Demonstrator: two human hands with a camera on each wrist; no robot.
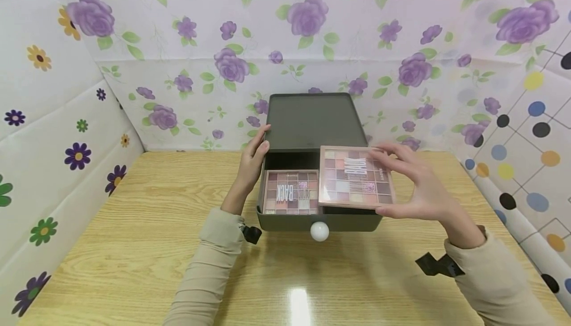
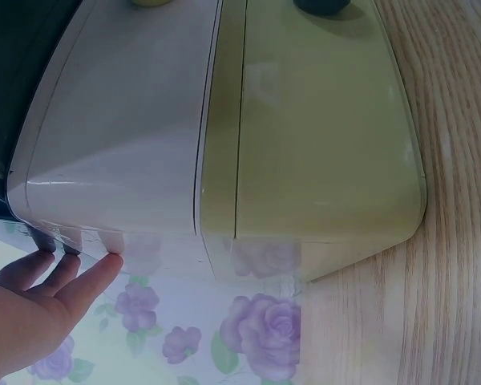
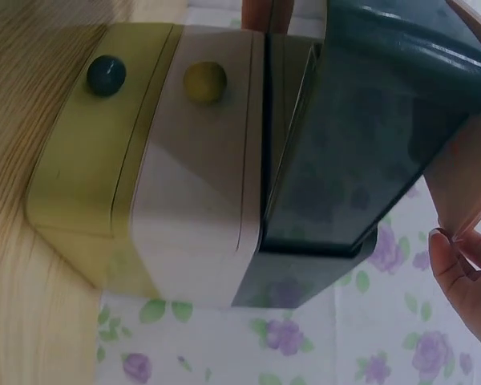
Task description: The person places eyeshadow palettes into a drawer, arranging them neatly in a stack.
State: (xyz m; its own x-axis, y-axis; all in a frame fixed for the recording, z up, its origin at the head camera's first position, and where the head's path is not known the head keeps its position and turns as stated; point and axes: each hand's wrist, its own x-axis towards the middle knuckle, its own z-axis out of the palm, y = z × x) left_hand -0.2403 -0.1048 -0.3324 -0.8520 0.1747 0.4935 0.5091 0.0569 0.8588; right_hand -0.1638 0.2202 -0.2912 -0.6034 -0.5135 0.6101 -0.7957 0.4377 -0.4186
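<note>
A dark grey top drawer (image 1: 290, 222) with a white knob (image 1: 319, 231) is pulled out of a small drawer cabinet (image 1: 314, 118). In the drawer's left side lies an eyeshadow palette (image 1: 292, 192), its printed lid up. My right hand (image 1: 419, 185) pinches a second eyeshadow palette (image 1: 339, 180) by its right edge, thumb at the near corner and fingers on top. This palette is over the drawer's right part, slightly tilted, and hides what is beneath. My left hand (image 1: 250, 167) rests against the cabinet's left side, its extended fingers (image 2: 88, 285) touching the wall.
Below the open drawer, the cabinet has a white drawer (image 3: 196, 168) with a yellow knob and a yellow drawer (image 3: 84, 168) with a dark knob, both closed. It stands on a wooden table (image 1: 156, 246), with flowered cloth (image 1: 187, 103) behind and patterned sheets at both sides.
</note>
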